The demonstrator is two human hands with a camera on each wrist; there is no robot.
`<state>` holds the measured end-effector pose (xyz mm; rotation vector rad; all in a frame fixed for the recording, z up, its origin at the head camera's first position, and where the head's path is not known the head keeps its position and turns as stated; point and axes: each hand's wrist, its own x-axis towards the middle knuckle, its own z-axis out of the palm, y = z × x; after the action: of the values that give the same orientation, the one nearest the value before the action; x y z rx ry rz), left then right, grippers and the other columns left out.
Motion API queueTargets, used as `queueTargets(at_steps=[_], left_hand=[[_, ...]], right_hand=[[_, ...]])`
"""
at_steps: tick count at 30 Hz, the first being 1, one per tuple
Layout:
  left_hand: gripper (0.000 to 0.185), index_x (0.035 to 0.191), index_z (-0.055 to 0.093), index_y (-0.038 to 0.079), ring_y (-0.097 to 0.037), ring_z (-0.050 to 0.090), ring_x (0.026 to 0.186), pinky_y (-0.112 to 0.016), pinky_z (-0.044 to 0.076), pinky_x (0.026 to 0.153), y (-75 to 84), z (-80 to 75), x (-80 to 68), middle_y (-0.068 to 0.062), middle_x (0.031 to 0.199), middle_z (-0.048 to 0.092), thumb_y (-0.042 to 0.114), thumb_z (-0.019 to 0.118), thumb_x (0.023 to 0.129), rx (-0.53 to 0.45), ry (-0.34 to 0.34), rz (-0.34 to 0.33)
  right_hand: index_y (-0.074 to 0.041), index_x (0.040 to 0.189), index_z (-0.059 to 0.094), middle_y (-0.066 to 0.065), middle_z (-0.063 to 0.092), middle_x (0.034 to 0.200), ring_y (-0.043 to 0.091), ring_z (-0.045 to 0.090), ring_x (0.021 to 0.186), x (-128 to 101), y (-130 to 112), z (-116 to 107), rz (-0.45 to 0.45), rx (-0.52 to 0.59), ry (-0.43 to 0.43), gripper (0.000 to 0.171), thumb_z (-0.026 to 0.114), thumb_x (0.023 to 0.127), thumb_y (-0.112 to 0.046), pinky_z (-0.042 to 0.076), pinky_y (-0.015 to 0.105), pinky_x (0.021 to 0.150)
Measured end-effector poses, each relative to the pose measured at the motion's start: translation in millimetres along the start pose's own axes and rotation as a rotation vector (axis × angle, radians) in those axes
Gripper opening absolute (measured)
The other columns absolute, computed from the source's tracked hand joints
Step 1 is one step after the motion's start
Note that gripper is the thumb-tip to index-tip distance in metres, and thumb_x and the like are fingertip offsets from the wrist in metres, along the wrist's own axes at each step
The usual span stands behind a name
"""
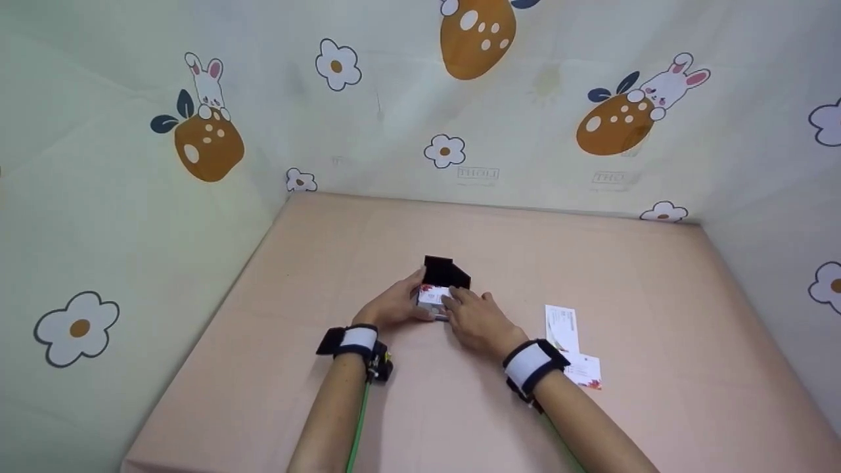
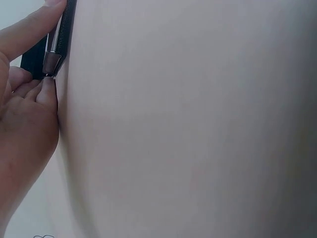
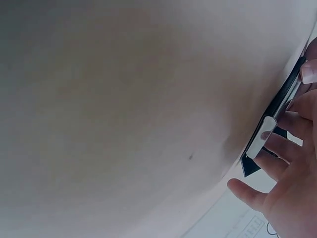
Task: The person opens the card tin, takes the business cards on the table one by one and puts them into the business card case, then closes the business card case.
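Here your left hand grips the black card case on the table; your right hand's straight fingers press its cards.

- Head view: high, looking forward and down over the table.
- Wrist views: very close, grazing the table.
- All three share the black card case.
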<state>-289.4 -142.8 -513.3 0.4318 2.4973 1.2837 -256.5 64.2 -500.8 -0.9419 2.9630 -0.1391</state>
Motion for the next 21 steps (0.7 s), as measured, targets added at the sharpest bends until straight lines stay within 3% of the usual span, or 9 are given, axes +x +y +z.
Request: queueTargets(at_steps=[11,21], left_hand=[[0.103,0.161,0.01,0.009,-0.027,0.011,0.158,-0.039,0.012,0.13,-0.3,-0.7,3.5,-0.01,0.169,0.012,0.018,0.079,0.085,0.035,-0.013,0.031],[0.105,0.161,0.011,0.01,-0.027,0.012,0.157,-0.04,0.011,0.13,-1.1,-0.7,1.8,-0.009,0.169,0.012,0.016,0.08,0.083,0.003,-0.006,0.035]], right_hand=[[-0.001,0.136,0.059,0.019,0.057,0.142,0.037,0.054,0.131,-4.4,-3.8,-1.1,-0.035,0.038,0.072,0.042,0.038,0.107,-0.023,0.048,0.063,0.101],[0.004,0.132,0.06,0.019,0.06,0.137,0.036,0.056,0.128,-10.5,-8.3,1.6,-0.059,0.083,0.126,0.04,0.042,0.105,-0.02,0.052,0.061,0.095]])
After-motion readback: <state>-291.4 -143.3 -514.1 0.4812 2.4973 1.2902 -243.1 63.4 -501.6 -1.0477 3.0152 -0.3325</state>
